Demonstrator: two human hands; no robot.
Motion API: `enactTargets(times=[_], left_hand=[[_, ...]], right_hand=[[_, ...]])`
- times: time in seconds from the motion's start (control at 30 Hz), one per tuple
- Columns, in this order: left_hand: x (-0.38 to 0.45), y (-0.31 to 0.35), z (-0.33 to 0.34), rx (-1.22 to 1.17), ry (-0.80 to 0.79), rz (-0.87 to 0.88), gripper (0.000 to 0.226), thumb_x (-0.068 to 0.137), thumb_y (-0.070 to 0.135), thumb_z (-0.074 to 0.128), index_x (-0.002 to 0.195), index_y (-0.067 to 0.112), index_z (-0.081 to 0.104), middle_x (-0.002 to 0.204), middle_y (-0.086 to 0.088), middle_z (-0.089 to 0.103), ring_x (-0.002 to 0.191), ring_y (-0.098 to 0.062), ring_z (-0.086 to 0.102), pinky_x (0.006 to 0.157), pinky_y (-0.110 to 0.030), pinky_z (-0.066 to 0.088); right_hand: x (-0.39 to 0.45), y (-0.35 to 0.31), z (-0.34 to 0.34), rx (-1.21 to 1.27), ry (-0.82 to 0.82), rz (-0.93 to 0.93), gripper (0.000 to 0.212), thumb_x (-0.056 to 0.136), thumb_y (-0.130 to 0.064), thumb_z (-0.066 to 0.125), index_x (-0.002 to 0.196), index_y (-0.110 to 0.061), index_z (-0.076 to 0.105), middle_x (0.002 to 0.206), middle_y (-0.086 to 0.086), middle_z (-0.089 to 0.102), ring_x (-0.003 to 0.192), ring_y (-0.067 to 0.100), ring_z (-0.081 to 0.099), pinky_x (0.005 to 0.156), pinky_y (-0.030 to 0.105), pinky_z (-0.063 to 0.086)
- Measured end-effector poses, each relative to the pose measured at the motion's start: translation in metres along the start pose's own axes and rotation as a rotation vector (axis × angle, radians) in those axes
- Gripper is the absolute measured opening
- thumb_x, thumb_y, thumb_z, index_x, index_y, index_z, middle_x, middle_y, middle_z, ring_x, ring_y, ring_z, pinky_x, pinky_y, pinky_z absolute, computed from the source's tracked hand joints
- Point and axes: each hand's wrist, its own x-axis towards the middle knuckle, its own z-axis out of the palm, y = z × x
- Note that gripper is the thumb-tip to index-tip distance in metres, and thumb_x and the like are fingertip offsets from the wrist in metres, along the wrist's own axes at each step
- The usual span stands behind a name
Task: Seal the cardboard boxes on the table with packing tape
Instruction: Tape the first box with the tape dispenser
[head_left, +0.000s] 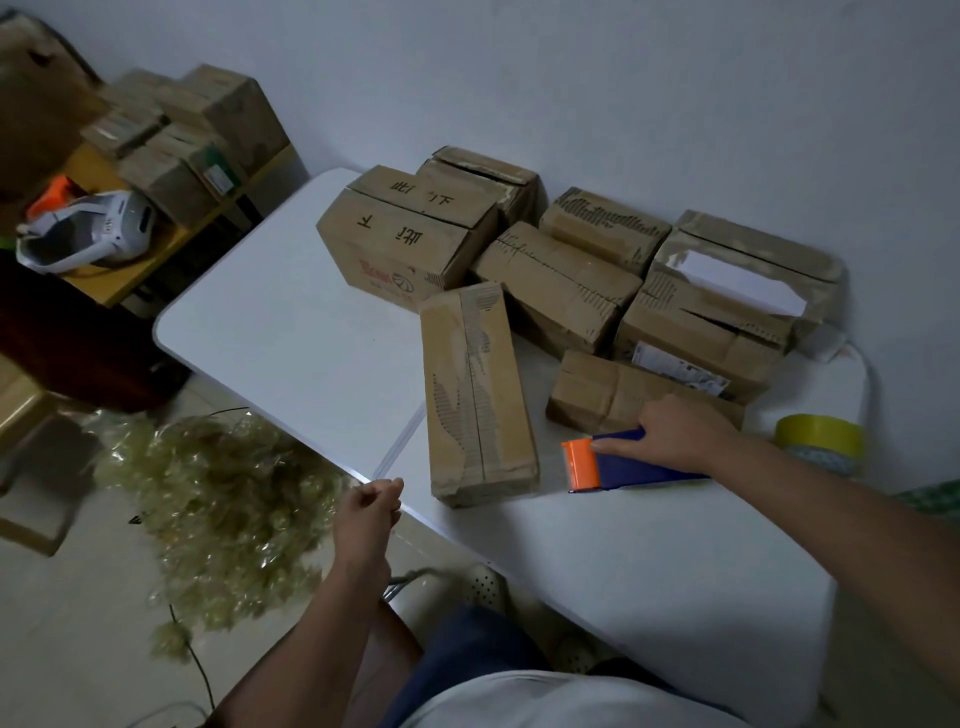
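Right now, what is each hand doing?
Left hand: loosely closed at the table edge, holding nothing visible.
Right hand: closed on the tape dispenser.

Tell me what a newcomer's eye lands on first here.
The orange-and-blue tape dispenser stands out, gripped by the right hand on the white table beside a long box. Behind it, worn cardboard boxes crowd the wall side, with a yellow tape roll at the right. A heap of crumpled clear plastic covers the floor left.

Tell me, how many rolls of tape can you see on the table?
1: a yellow roll at the table's right edge. The blue-and-orange dispenser under the right hand may hide another.
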Motion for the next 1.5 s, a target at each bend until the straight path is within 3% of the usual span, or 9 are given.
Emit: enactTargets(times=[0.17,0.37,0.53,0.7,0.97,1.1,1.23,1.33,1.5], left_hand=[[0.002,-0.009,0.007,0.081,-0.008,-0.041,0.03,0.086,0.029,0.076,0.093,0.01,0.053,0.086,-0.003,0.051,0.085,-0.02,0.05,0.082,-0.034,0.045],[0.001,-0.011,0.021,0.194,-0.051,-0.002,0.058,0.075,0.036,0.085,0.111,0.014,0.046,0.095,-0.001,0.048,0.081,-0.012,0.05,0.068,-0.024,0.04],[0.028,0.007,-0.003,0.213,-0.04,0.011,0.056,0.076,0.026,0.086,0.112,0.012,0.046,0.096,-0.004,0.047,0.087,-0.019,0.049,0.078,-0.034,0.044],[0.04,0.012,-0.021,0.25,-0.051,0.015,0.056,0.075,0.029,0.086,0.112,0.015,0.047,0.098,-0.005,0.049,0.085,-0.014,0.051,0.071,-0.026,0.043],[0.039,0.002,-0.015,0.206,-0.09,0.04,0.045,0.077,0.033,0.084,0.102,0.019,0.05,0.102,-0.004,0.052,0.092,-0.016,0.052,0.077,-0.031,0.046],[0.042,0.002,-0.025,0.204,-0.07,0.057,0.023,0.094,0.034,0.065,0.099,0.012,0.06,0.1,-0.007,0.062,0.09,-0.02,0.062,0.088,-0.042,0.047],[0.05,0.007,-0.035,0.412,-0.08,0.193,0.019,0.102,0.021,0.051,0.095,0.015,0.068,0.108,-0.014,0.064,0.091,-0.02,0.067,0.078,-0.035,0.047],[0.057,0.008,-0.042,0.571,-0.129,0.258,0.02,0.102,0.017,0.052,0.096,0.014,0.071,0.115,-0.018,0.054,0.094,-0.024,0.062,0.085,-0.036,0.049],[0.063,0.016,-0.055,0.956,-0.027,0.341,0.032,0.101,0.012,0.049,0.126,-0.006,0.057,0.138,-0.024,0.045,0.115,-0.037,0.051,0.095,-0.039,0.043]], right_hand=[[0.007,-0.001,0.005,-0.025,-0.06,0.037,0.076,0.065,-0.095,0.029,0.057,-0.021,0.045,0.056,-0.003,0.05,0.054,0.01,0.049,0.051,0.026,0.032],[0.004,-0.01,0.012,0.068,-0.053,0.063,0.075,0.061,-0.094,0.029,0.054,-0.02,0.037,0.05,-0.003,0.038,0.047,0.01,0.037,0.049,0.027,0.028],[-0.001,-0.039,0.028,0.07,-0.049,0.089,0.07,0.077,-0.086,0.035,0.062,-0.019,0.047,0.062,0.001,0.053,0.054,0.011,0.049,0.048,0.025,0.032],[0.001,-0.063,0.049,0.068,-0.1,0.14,0.073,0.08,-0.084,0.031,0.081,-0.017,0.058,0.075,0.001,0.058,0.069,0.013,0.058,0.064,0.027,0.048],[0.009,-0.051,0.056,-0.014,-0.103,0.171,0.064,0.082,-0.081,0.03,0.083,-0.021,0.052,0.072,-0.004,0.049,0.066,0.011,0.051,0.058,0.024,0.037],[0.009,-0.056,0.063,-0.002,-0.121,0.208,0.065,0.082,-0.082,0.029,0.085,-0.02,0.05,0.079,-0.002,0.052,0.073,0.014,0.055,0.064,0.026,0.041],[0.006,-0.058,0.062,0.009,-0.112,0.225,0.066,0.08,-0.084,0.028,0.074,-0.021,0.046,0.071,-0.003,0.049,0.069,0.013,0.055,0.059,0.025,0.039],[0.005,-0.061,0.06,0.028,-0.089,0.219,0.062,0.079,-0.084,0.028,0.066,-0.024,0.04,0.065,-0.005,0.047,0.062,0.009,0.051,0.056,0.024,0.037],[0.001,-0.06,0.057,0.048,-0.109,0.237,0.063,0.081,-0.082,0.032,0.072,-0.021,0.046,0.074,-0.001,0.053,0.071,0.014,0.057,0.062,0.026,0.042]])
